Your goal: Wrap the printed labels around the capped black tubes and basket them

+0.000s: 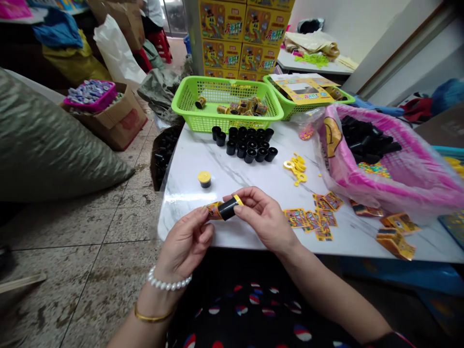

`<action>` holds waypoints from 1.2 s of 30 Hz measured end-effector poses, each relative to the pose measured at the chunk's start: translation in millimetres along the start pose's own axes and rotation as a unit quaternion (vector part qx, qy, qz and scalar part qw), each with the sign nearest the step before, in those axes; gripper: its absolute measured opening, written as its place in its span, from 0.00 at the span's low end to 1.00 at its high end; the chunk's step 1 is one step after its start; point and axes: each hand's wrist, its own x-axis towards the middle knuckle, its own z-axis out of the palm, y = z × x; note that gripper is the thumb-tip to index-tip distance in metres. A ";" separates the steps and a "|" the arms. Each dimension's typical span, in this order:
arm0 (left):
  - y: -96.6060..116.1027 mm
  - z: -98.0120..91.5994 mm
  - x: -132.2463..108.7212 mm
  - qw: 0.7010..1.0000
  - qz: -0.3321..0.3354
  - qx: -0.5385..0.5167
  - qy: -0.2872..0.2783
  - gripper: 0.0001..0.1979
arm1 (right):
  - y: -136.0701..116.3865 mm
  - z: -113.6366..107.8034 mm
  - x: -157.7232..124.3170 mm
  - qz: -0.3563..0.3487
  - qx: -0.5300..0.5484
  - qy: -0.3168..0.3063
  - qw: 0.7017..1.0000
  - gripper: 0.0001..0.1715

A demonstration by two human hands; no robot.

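My left hand (184, 241) and my right hand (264, 217) hold a black plastic cup (227, 209) on its side above the marble table (181, 208). A printed orange-and-yellow label (213, 210) wraps its left end, and a yellow rim shows at its right end under my right fingers. Several black cups (250, 147) stand in a group beyond my hands. A single black cup with a yellow lid (205, 179) stands nearer on the left. Several yellow rings (297, 169) and loose printed labels (319, 215) lie to the right.
A green plastic basket (192, 96) of labelled cups sits at the table's far edge, beside another holding yellow cards (304, 94). A pink basket in clear plastic (395, 183) holds black cups on the right. Stacked yellow cartons (235, 38) stand behind; a large sack (47, 145) lies left.
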 end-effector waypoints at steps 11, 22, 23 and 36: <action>-6.4 -0.7 -2.3 0.997 -0.015 0.068 -0.024 0.14 | 4.8 1.1 -4.0 -0.016 -0.005 0.046 0.999 0.17; -6.9 3.1 -1.3 0.997 -0.022 0.067 -0.012 0.14 | 17.8 8.2 -16.5 -0.108 -0.073 0.085 0.988 0.17; -7.1 2.9 -1.3 0.997 -0.025 0.069 -0.015 0.14 | 18.7 8.1 -17.4 -0.118 -0.078 0.090 0.986 0.17; -6.0 6.1 1.6 0.999 -0.010 0.036 0.009 0.11 | 21.1 1.2 -8.1 -0.018 0.079 0.109 0.991 0.16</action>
